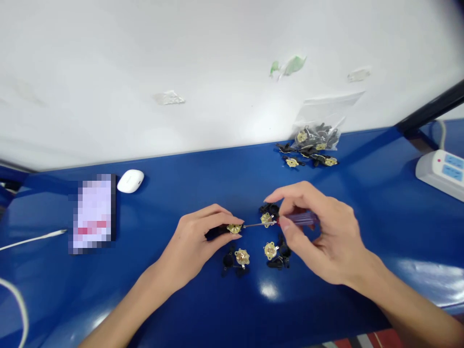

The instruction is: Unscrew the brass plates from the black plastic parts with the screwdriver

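Right hand closed on a screwdriver, long axis near-horizontal, tip pointing left to the brass-faced part pinched in the left hand, shaft crossing above a second part, two more parts just below, plastic bag of parts beyond.

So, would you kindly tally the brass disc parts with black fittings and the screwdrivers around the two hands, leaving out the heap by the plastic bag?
Brass disc parts: 4, one held by the left hand
Screwdriver: 1, held by the right hand
Total: 5
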